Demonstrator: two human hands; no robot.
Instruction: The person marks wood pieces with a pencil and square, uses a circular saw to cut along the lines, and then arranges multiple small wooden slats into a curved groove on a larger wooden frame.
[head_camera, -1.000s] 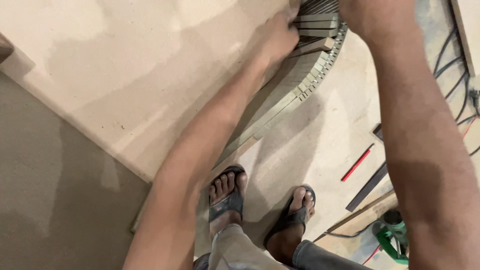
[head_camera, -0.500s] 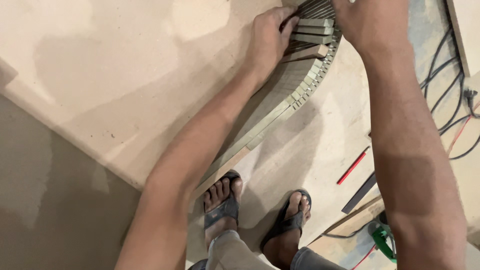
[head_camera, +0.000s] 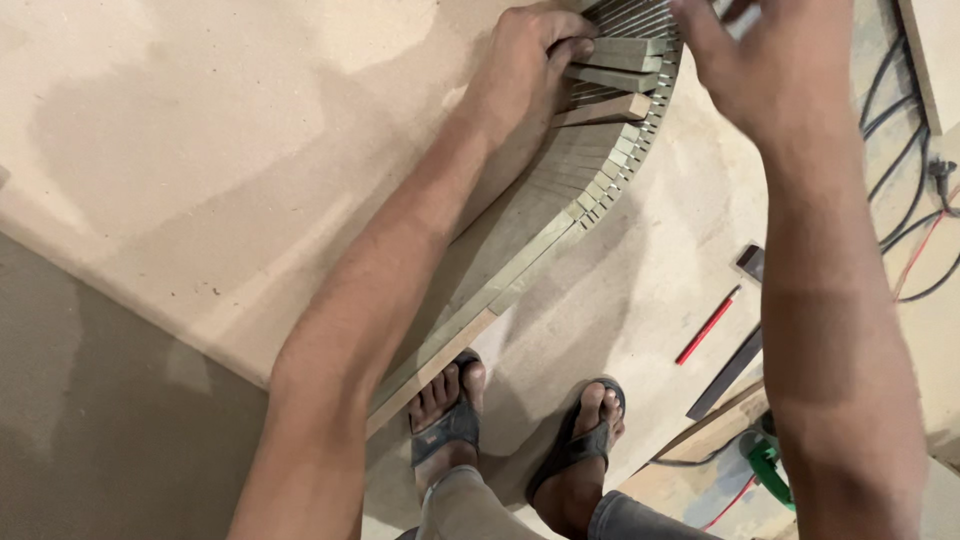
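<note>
From the head camera I see a curved wooden strip (head_camera: 560, 215), cut into many narrow slats, standing on a smooth, pale fibreboard sheet (head_camera: 200, 180) and arcing from near centre to the far right. My left hand (head_camera: 530, 70) curls over the far slats, fingers gripping one loose slat (head_camera: 605, 108). My right hand (head_camera: 770, 60) hovers just right, fingers loosely spread, holding nothing I can make out. A red pencil (head_camera: 708, 326) lies on the floor, right.
</note>
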